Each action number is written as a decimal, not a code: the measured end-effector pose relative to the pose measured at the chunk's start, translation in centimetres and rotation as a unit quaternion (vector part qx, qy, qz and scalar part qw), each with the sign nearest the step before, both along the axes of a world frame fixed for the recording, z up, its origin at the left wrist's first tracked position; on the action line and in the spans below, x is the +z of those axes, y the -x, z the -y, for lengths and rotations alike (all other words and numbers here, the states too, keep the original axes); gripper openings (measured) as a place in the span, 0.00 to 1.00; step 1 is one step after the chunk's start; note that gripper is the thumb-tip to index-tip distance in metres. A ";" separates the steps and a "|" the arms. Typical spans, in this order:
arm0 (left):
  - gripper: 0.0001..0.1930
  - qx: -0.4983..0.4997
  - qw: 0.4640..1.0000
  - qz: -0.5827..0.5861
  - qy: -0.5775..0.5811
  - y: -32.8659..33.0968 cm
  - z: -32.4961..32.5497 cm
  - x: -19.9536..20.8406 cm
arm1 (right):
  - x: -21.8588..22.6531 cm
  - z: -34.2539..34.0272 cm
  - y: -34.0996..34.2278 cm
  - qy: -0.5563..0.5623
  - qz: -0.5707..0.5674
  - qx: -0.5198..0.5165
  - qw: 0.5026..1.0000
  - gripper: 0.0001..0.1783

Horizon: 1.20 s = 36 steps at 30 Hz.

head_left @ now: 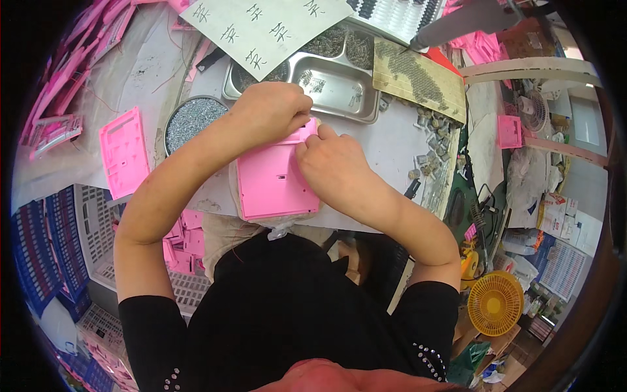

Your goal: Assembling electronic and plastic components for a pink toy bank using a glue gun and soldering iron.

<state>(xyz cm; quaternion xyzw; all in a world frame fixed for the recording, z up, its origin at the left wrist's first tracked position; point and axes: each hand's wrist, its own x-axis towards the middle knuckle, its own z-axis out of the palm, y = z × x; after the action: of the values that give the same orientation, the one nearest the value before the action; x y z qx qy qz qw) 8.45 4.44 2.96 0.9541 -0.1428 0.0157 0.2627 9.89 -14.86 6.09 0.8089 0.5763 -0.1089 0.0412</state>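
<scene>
A pink plastic panel [277, 186] with a small dark slot lies flat in front of me on the table, a clear plastic bag partly under it. My left hand [274, 110] is over its far end, fingers pinched together; whatever is between them is hidden. On the panel's right edge rests my right hand [336, 166], its fingers curled and its thumb and forefinger close to a pink strip [302, 133] across the far end. I cannot make out what its fingertips hold. Just beyond my hands is a divided metal tray [346, 86] with small metal parts.
A round bowl of small silvery metal pieces [196, 121] stands left of my left forearm. Another pink panel [125, 153] lies farther left. A handwritten paper sheet [264, 26] covers part of the tray. Right are a yellowish board [421, 81], loose metal parts [431, 140] and a yellow basket [495, 303].
</scene>
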 end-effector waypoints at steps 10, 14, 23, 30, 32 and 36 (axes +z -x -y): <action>0.03 -0.090 0.977 0.093 -0.169 -0.7 0.3 -0.1 | -0.3 3.3 -0.2 -0.171 -0.121 -0.039 0.977 0.07; 0.04 -0.103 0.977 0.095 -0.160 -0.7 0.0 -0.1 | -3.4 5.6 2.4 -0.324 -0.184 -0.030 0.928 0.11; 0.08 -0.177 0.972 0.144 -0.055 -1.6 -1.6 -1.3 | -6.1 5.9 3.3 -0.413 -0.067 0.025 0.908 0.15; 0.05 -0.267 0.945 0.158 -0.106 -2.6 -2.7 -1.1 | -4.5 6.0 2.3 -0.403 -0.121 -0.001 0.907 0.17; 0.06 -0.276 0.940 0.165 -0.111 -2.7 -2.9 -1.3 | -4.4 6.5 2.0 -0.399 -0.121 -0.017 0.909 0.19; 0.08 -0.260 0.957 0.116 -0.056 -3.1 -2.7 -1.5 | -4.4 7.0 2.1 -0.408 -0.112 -0.041 0.905 0.17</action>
<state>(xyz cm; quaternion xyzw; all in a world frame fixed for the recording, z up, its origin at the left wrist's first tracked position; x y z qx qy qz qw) 11.54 7.11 1.45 0.8886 -0.4164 0.0496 0.1858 7.80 -21.89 1.66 0.7603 0.5376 0.0441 -0.3620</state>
